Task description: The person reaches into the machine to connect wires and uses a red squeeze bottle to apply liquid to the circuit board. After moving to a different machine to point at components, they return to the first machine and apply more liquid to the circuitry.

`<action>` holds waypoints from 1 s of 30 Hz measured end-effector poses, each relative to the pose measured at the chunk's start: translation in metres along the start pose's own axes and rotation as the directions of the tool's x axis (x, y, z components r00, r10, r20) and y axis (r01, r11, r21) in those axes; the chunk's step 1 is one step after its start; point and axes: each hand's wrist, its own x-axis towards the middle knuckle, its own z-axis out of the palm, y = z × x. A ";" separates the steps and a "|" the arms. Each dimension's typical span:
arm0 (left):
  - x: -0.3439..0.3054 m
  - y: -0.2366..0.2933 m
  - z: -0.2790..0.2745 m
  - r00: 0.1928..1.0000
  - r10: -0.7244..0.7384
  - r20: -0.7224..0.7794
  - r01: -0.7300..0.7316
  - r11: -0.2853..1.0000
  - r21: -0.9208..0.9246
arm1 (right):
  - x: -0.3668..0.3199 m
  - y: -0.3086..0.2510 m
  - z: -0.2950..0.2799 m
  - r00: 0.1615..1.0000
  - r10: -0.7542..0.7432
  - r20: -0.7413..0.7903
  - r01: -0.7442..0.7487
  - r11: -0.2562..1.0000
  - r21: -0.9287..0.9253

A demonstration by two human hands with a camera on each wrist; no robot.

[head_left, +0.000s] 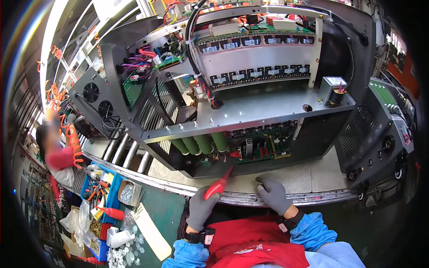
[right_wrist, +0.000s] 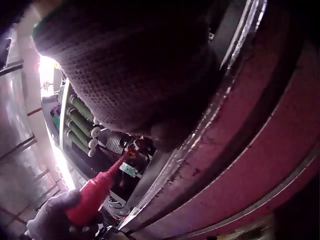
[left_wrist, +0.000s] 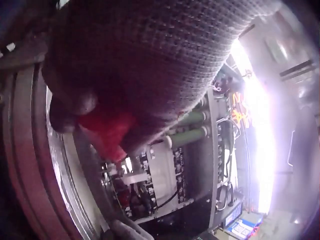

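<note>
My gloved left hand grips a red squeeze bottle whose long tapered nozzle points up toward the lower bay of a dark metal cabinet. In the right wrist view the same bottle is tilted, with grey fingers wrapped round its body. Inside the bay, near the nozzle tip, sit a green circuit board and several green cylinders. My gloved right hand rests near the bench's metal front edge, loosely bent, with nothing visible in it. Its fingertips are in shadow in the right wrist view.
A blue bin of tools and a metal tin stand at the left, near another red bottle and a pale yellow strip. Another cabinet stands at the right. A person is at the far left.
</note>
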 end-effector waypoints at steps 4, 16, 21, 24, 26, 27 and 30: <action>0.024 0.008 0.008 0.998 -0.062 0.000 0.062 0.993 0.096 | -0.004 -0.012 -0.008 0.999 -0.038 -0.023 0.039 0.998 0.043; 0.053 0.005 0.007 0.995 0.093 0.023 -0.092 0.995 -0.035 | -0.002 -0.005 -0.003 0.996 -0.085 -0.020 0.085 0.996 0.013; 0.056 0.003 0.009 0.995 0.098 0.034 -0.099 0.995 0.016 | -0.003 -0.004 -0.002 0.995 -0.092 -0.038 0.092 0.996 0.019; 0.057 0.003 0.010 0.994 0.107 0.040 -0.108 0.994 0.032 | -0.002 -0.005 -0.003 0.994 -0.101 -0.046 0.101 0.995 0.009; 0.057 0.001 0.011 0.993 0.116 0.032 -0.117 0.993 0.021 | -0.002 -0.005 -0.003 0.993 -0.108 -0.051 0.109 0.994 0.002; 0.058 -0.003 0.012 0.993 0.118 0.026 -0.119 0.993 0.010 | -0.002 -0.005 -0.002 0.992 -0.110 -0.054 0.110 0.994 0.001; 0.059 -0.005 0.012 0.995 0.100 0.031 -0.099 0.995 -0.012 | -0.002 -0.006 -0.003 0.992 -0.111 -0.057 0.112 0.994 0.008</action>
